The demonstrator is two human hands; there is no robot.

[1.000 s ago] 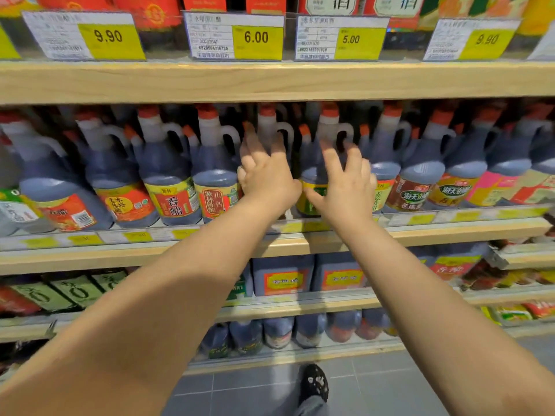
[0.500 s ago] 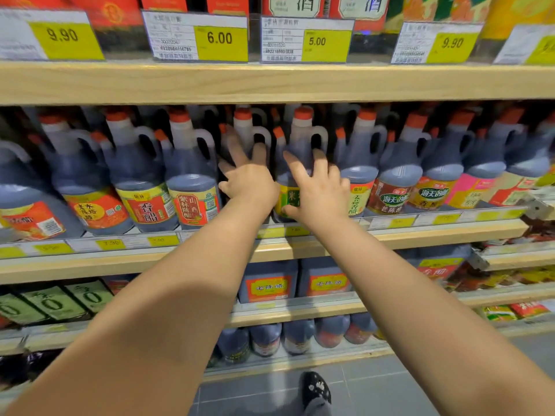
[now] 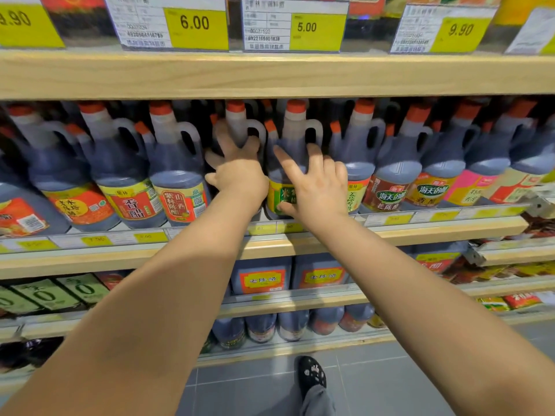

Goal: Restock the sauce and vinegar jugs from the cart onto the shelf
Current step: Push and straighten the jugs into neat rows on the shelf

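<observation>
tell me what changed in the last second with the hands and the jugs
Very little. The right hand fanned its fingers wider over the green-labelled jug. The left hand stays flat on the neighbouring jug. Nothing was gripped or let go, and neither jug visibly moved on the shelf.

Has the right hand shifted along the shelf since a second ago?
No. The right hand still rests on the green-label jug, below the 5.00 price tag.
</observation>
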